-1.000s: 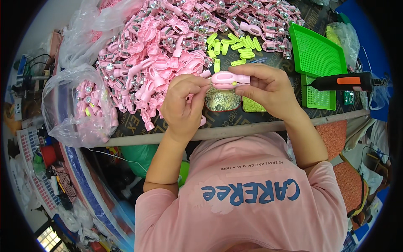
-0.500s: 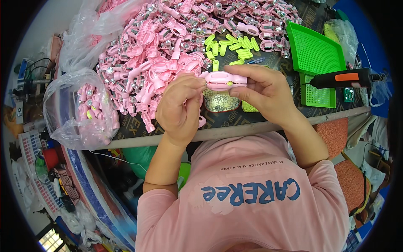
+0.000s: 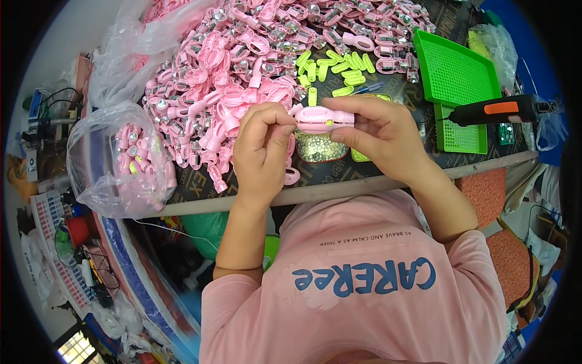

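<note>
Both hands hold one pink plastic toy part (image 3: 322, 119) above the table's near edge. My right hand (image 3: 376, 134) grips its right end with thumb below and fingers on top. My left hand (image 3: 262, 145) pinches its left end with curled fingers. A small yellow-green piece shows on the part's underside. Just beneath the part lies a small container of shiny metal bits (image 3: 318, 147). Several loose yellow-green clips (image 3: 336, 68) lie beyond the hands.
A large heap of pink parts (image 3: 242, 67) covers the table's far left. A clear bag of pink parts (image 3: 124, 161) sits at the left edge. Green mesh trays (image 3: 458, 76) and a black-and-orange power tool (image 3: 494, 110) lie to the right.
Both hands with the pink part have shifted slightly left and toward me. The left fingers have moved onto the part's left end.
</note>
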`<action>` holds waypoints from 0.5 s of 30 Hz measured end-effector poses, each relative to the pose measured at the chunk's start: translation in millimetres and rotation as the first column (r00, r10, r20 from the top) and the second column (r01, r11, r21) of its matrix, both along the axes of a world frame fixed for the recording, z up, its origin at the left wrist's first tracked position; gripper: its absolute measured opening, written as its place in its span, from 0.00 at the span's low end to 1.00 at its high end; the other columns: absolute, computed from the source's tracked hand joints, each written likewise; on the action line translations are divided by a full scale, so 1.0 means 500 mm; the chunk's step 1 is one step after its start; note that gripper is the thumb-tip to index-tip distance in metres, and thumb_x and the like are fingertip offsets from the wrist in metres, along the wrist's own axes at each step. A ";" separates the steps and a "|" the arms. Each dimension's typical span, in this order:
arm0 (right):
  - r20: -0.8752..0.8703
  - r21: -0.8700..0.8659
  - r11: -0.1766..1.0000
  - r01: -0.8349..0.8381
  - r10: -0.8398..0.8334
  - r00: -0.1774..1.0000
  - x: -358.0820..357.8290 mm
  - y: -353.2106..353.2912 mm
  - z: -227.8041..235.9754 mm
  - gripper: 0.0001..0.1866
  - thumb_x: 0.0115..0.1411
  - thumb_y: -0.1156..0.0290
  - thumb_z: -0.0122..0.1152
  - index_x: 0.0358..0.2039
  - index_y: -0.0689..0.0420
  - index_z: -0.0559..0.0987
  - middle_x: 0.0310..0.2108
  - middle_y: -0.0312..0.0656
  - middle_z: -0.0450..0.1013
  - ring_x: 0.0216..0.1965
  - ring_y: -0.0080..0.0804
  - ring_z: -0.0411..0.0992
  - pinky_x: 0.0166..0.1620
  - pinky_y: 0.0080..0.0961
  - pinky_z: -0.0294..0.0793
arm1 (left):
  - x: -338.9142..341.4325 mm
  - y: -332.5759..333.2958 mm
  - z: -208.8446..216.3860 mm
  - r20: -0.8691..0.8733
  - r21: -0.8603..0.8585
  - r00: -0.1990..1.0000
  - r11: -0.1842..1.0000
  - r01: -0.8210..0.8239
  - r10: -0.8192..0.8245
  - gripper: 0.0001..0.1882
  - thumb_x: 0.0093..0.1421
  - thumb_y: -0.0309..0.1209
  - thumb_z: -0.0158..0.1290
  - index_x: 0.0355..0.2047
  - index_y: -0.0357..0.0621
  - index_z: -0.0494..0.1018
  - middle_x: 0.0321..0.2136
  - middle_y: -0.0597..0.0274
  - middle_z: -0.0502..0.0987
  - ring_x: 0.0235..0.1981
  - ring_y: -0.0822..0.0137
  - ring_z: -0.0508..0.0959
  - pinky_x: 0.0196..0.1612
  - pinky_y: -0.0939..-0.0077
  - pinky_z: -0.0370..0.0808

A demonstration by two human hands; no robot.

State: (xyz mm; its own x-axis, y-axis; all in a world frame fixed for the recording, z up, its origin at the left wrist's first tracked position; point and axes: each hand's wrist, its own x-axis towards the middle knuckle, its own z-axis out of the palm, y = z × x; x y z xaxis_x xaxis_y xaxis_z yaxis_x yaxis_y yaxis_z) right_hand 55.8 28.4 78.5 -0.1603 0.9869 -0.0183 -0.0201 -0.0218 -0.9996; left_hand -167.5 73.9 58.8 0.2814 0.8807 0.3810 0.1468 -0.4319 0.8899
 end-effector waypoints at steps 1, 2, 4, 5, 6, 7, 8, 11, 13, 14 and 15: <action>-0.001 0.000 1.000 0.001 -0.001 1.000 -0.001 0.000 -0.001 0.23 0.62 0.84 0.66 0.59 0.66 0.77 0.52 0.45 0.76 0.50 0.26 0.77 0.51 0.22 0.79 | -0.003 0.000 -0.001 -0.001 0.000 1.000 1.000 0.001 -0.001 0.04 0.64 0.18 0.57 0.39 0.36 0.76 0.39 0.59 0.76 0.38 0.70 0.76 0.43 0.78 0.73; -0.059 -0.014 1.000 0.000 -0.001 0.998 -0.001 0.000 -0.003 0.23 0.62 0.85 0.66 0.59 0.67 0.77 0.52 0.45 0.76 0.51 0.27 0.77 0.52 0.22 0.78 | -0.007 0.000 -0.002 0.057 -0.074 0.997 0.996 0.049 -0.045 0.04 0.65 0.19 0.57 0.39 0.36 0.76 0.40 0.60 0.76 0.39 0.71 0.75 0.43 0.79 0.73; -0.116 -0.028 1.000 0.000 -0.003 0.993 -0.003 -0.001 -0.002 0.23 0.62 0.85 0.65 0.58 0.67 0.77 0.53 0.45 0.76 0.52 0.28 0.77 0.53 0.23 0.78 | -0.011 0.000 -0.001 0.118 -0.146 0.989 0.984 0.102 -0.085 0.04 0.65 0.19 0.57 0.40 0.36 0.76 0.41 0.61 0.76 0.39 0.73 0.75 0.43 0.79 0.73; -0.166 -0.038 0.999 -0.003 -0.003 0.986 -0.005 -0.001 0.001 0.22 0.62 0.85 0.65 0.58 0.68 0.77 0.53 0.46 0.76 0.52 0.28 0.77 0.54 0.23 0.78 | -0.013 0.001 0.001 0.159 -0.187 0.981 0.972 0.139 -0.110 0.04 0.66 0.19 0.57 0.40 0.37 0.76 0.41 0.62 0.76 0.39 0.73 0.74 0.43 0.79 0.73; -0.216 -0.048 0.999 -0.007 -0.004 0.976 -0.006 -0.002 0.003 0.22 0.62 0.86 0.65 0.58 0.69 0.77 0.54 0.46 0.76 0.53 0.29 0.77 0.54 0.24 0.78 | -0.015 0.001 0.003 0.201 -0.226 0.971 0.958 0.178 -0.133 0.03 0.66 0.20 0.56 0.40 0.37 0.76 0.42 0.62 0.76 0.39 0.74 0.74 0.43 0.80 0.73; -0.216 -0.048 0.999 -0.007 -0.004 0.976 -0.005 -0.002 0.004 0.22 0.62 0.86 0.65 0.58 0.69 0.77 0.54 0.46 0.76 0.53 0.29 0.77 0.54 0.24 0.78 | -0.018 0.001 0.004 0.200 -0.227 0.971 0.957 0.178 -0.133 0.03 0.66 0.20 0.56 0.40 0.37 0.76 0.42 0.62 0.76 0.39 0.74 0.74 0.43 0.80 0.73; -0.197 -0.049 0.999 -0.014 0.004 0.980 -0.004 -0.001 0.005 0.22 0.63 0.86 0.64 0.58 0.69 0.77 0.54 0.47 0.76 0.53 0.29 0.77 0.55 0.25 0.78 | -0.021 0.001 0.006 0.196 -0.234 0.968 0.951 0.203 -0.158 0.03 0.66 0.19 0.56 0.40 0.37 0.76 0.42 0.62 0.76 0.39 0.74 0.74 0.43 0.80 0.72; -0.167 -0.048 0.999 -0.010 0.002 0.986 -0.006 -0.002 0.006 0.22 0.63 0.86 0.64 0.58 0.69 0.76 0.54 0.47 0.76 0.54 0.30 0.76 0.56 0.26 0.78 | -0.030 0.010 0.005 0.109 -0.197 0.972 0.954 0.224 -0.206 0.04 0.67 0.19 0.56 0.41 0.37 0.76 0.42 0.62 0.76 0.38 0.75 0.74 0.42 0.81 0.72; -0.156 -0.045 0.999 0.001 -0.008 0.988 -0.005 -0.004 0.004 0.22 0.63 0.85 0.64 0.58 0.69 0.76 0.54 0.47 0.76 0.54 0.30 0.76 0.56 0.27 0.78 | -0.030 0.011 0.006 0.026 -0.152 0.974 0.962 0.226 -0.225 0.04 0.67 0.19 0.56 0.41 0.37 0.76 0.42 0.62 0.75 0.38 0.75 0.74 0.42 0.82 0.72; -0.145 -0.046 0.999 -0.007 0.000 0.989 -0.002 -0.004 -0.002 0.21 0.64 0.85 0.64 0.58 0.69 0.77 0.54 0.47 0.77 0.54 0.31 0.76 0.56 0.27 0.78 | -0.029 0.008 0.008 0.065 -0.177 0.975 0.959 0.220 -0.211 0.04 0.67 0.19 0.56 0.41 0.38 0.77 0.42 0.62 0.75 0.38 0.75 0.74 0.42 0.81 0.72; -0.133 -0.046 0.999 -0.015 0.009 0.991 0.000 -0.003 -0.005 0.21 0.64 0.84 0.64 0.58 0.68 0.77 0.53 0.47 0.77 0.55 0.32 0.76 0.56 0.27 0.78 | -0.026 0.006 0.009 0.104 -0.203 0.975 0.955 0.214 -0.197 0.04 0.67 0.19 0.57 0.41 0.38 0.77 0.42 0.62 0.75 0.38 0.75 0.75 0.42 0.81 0.72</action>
State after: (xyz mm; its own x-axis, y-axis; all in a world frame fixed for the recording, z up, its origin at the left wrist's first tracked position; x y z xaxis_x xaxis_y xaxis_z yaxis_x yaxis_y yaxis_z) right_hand 55.8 26.8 76.1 -0.1762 0.9834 -0.0424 -0.1517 -0.0697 -0.9860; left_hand -180.6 76.9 63.2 0.4404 0.8701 0.2214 -0.0022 -0.2456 0.9694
